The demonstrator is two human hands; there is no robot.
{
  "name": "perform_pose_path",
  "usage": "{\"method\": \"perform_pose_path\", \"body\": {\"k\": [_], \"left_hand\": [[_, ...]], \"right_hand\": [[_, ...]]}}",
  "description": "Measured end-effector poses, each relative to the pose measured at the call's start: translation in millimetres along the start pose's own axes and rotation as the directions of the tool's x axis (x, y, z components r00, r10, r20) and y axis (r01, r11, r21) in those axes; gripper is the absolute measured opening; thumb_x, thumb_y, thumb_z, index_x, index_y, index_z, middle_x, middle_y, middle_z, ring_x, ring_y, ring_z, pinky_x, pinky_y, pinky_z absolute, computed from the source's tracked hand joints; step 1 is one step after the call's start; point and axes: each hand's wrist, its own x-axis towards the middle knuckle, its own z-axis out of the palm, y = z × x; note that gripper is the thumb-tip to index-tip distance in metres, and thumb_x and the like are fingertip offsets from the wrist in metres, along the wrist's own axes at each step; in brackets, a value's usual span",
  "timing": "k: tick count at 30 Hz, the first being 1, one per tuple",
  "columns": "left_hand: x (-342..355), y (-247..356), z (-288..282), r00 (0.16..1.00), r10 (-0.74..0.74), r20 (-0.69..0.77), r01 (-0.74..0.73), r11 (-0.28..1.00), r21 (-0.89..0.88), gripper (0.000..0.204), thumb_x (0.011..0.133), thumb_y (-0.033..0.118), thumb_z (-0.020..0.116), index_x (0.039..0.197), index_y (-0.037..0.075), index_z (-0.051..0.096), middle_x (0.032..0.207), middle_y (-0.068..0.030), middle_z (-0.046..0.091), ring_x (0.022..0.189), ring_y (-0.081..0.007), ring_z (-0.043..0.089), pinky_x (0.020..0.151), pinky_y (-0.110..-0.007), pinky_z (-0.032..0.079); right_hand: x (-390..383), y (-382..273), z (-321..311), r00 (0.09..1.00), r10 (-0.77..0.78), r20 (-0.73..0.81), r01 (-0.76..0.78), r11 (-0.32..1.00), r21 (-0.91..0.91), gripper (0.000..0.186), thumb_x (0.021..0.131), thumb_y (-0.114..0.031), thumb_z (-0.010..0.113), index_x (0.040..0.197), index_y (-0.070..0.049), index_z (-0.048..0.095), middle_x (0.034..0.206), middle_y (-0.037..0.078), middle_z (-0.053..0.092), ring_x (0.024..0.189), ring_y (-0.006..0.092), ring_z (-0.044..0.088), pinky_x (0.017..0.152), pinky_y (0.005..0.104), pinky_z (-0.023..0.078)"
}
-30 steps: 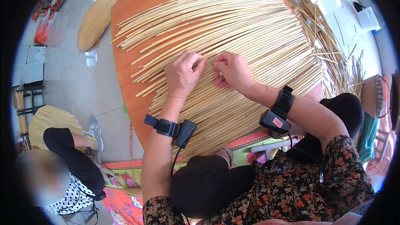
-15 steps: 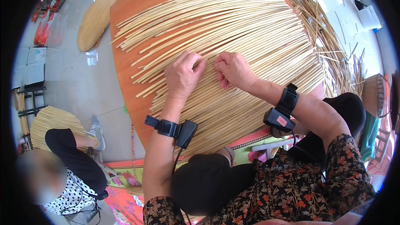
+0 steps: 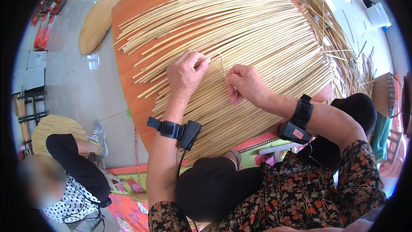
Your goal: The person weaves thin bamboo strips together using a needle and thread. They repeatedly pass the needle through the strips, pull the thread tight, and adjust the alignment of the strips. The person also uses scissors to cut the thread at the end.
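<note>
Many pale, straight stalks (image 3: 257, 56) lie side by side in a broad mat on an orange-brown board (image 3: 128, 73). Over the middle of them, my left hand (image 3: 185, 74) is closed, thumb and forefinger pinched where a thin pale thread (image 3: 224, 65) meets the stalks. From there the thread rises in a small loop and runs to my right hand (image 3: 248, 83). That hand is closed too, its fingertips pinching the thread a little above the stalks. Just what lies under my left fingertips is partly hidden.
Loose stalks (image 3: 343, 51) are heaped on the floor to the right, by a woven basket (image 3: 385, 95). An oval stalk panel (image 3: 99, 22) lies at the far left. Near left sits another person (image 3: 77, 193) beside a similar panel (image 3: 56, 131). Each of my wrists carries a black strapped device.
My right hand has drawn away from the left, toward the right and nearer to me, so the thread loop between them now shows. My left hand has shifted only slightly.
</note>
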Motion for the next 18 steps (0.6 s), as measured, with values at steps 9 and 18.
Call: {"method": "perform_pose_path", "body": {"k": [9,18], "left_hand": [[-2,-1,0,1.000,0.001,0.029,-0.002,1.000,0.015,0.013,0.086,0.019,0.084,0.089,0.014,0.073,0.084,0.0000,0.073,0.069,-0.0233,0.072,0.059,-0.036,0.056],[-1,-2,0,1.000,0.009,0.025,-0.010,1.000,0.006,0.014,0.086,0.020,0.085,0.088,0.013,0.073,0.085,-0.0004,0.073,0.070,-0.0234,0.072,0.060,-0.035,0.057]], "right_hand": [[13,-9,5,0.996,0.084,-0.027,-0.083,0.995,0.061,0.014,0.102,-0.006,0.057,0.097,0.004,0.065,0.074,0.012,0.070,0.062,0.0217,0.073,0.055,0.0316,0.063],[15,-7,7,0.997,0.058,-0.041,-0.055,0.996,0.073,0.014,0.103,-0.006,0.056,0.097,0.004,0.063,0.077,0.013,0.070,0.063,0.0217,0.074,0.056,0.0321,0.064]]}}
